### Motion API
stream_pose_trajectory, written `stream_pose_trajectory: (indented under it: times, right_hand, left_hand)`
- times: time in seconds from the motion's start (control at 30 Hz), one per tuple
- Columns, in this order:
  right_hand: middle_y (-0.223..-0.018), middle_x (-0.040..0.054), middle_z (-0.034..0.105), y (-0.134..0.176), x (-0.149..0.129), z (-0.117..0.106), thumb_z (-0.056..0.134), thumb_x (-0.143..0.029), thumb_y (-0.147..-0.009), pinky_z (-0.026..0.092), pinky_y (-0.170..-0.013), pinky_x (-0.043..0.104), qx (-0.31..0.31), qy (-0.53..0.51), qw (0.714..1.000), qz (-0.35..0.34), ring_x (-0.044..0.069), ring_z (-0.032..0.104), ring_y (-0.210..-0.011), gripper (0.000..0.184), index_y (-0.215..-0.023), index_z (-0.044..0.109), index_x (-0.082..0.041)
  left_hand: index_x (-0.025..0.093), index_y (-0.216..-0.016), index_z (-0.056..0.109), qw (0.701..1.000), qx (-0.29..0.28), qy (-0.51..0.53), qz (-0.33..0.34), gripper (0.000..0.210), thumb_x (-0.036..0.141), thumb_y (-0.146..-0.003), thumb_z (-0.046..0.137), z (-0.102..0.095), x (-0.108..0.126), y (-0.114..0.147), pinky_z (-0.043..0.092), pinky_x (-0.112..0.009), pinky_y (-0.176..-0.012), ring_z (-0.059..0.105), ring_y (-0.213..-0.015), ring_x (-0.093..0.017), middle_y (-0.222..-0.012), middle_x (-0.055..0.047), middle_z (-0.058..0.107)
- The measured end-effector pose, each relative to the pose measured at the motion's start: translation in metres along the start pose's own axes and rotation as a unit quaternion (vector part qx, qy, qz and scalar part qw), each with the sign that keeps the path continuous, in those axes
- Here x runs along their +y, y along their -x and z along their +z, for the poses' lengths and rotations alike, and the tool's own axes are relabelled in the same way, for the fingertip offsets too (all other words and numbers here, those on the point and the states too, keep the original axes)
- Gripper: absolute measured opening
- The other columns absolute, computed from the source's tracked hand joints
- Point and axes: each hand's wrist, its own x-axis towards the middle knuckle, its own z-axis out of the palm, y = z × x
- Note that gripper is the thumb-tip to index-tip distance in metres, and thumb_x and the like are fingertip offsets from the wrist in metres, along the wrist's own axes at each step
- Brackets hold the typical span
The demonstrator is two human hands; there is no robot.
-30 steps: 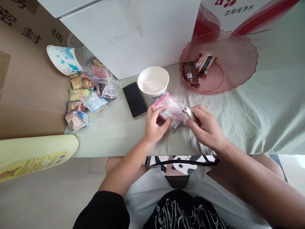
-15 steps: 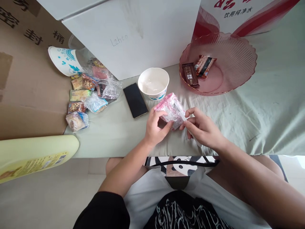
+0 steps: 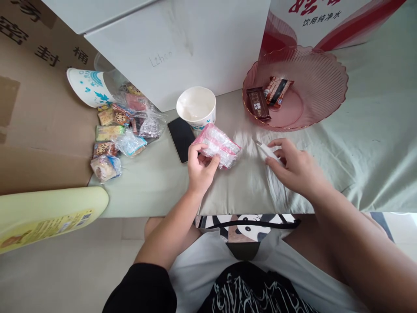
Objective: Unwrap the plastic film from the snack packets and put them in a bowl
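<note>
My left hand (image 3: 200, 171) is closed on a pink and clear plastic packet (image 3: 219, 147), thumb on the near side and fingers at its left edge. What is inside the packet cannot be made out. To the right of it, my right hand (image 3: 295, 167) grips a slim white utility knife (image 3: 269, 151), its tip pointing up and left, apart from the packet. Just behind the packet stands a white paper bowl (image 3: 197, 106) with blue print. A dark phone (image 3: 180, 138) lies to the left, partly covered by the bowl and packet.
A pink ribbed bowl (image 3: 322, 95) at the back right holds two wrapped snacks. Several wrapped snacks (image 3: 109, 131) lie at the left by a tipped paper bowl (image 3: 86, 87). White box (image 3: 211, 48) and brown carton (image 3: 39, 117) border the cloth; a yellow bottle (image 3: 52, 213) sits front left.
My right hand has drawn the knife away from the packet to the right. My left hand has moved left with the packet, and the paper bowl has shifted left over the phone.
</note>
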Motion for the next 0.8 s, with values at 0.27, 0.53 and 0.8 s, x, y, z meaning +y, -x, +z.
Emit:
stream_pose_trajectory:
  times: [0.27,0.53,0.8]
  right_hand:
    - [-0.099,0.0124,0.074,-0.001,0.010,0.013,0.056,-0.028,-0.091,0.049,-0.069,0.039,0.123,0.179,0.972,-0.091,0.031,0.067,-0.087,0.017,-0.105,0.064,-0.022]
    - [-0.124,0.0154,0.066,0.007,-0.005,0.033,0.059,-0.035,-0.094,0.057,-0.091,0.049,-0.004,0.007,0.976,-0.216,0.032,0.066,-0.114,0.045,-0.136,0.049,-0.021]
    - [-0.136,0.0153,0.059,0.004,-0.004,0.038,0.060,-0.027,-0.093,0.055,-0.100,0.052,0.034,0.017,0.967,-0.250,0.033,0.060,-0.126,0.039,-0.130,0.053,-0.024]
  left_hand:
    - [0.024,-0.102,0.054,0.998,-0.052,-0.020,0.005,0.037,0.044,-0.081,0.076,-0.001,-0.001,0.002,0.051,-0.024,-0.064,0.056,-0.076,-0.010,-0.107,-0.003,0.052]
    - [0.028,-0.128,0.042,0.996,-0.080,-0.024,0.012,0.076,0.056,-0.071,0.085,0.000,-0.005,0.009,0.055,-0.033,-0.083,0.064,-0.099,-0.020,-0.117,-0.007,0.054]
    - [0.027,-0.123,0.046,0.997,-0.072,-0.027,0.000,0.049,0.054,-0.088,0.067,-0.006,0.003,0.008,0.051,-0.032,-0.082,0.060,-0.088,-0.017,-0.108,-0.004,0.056]
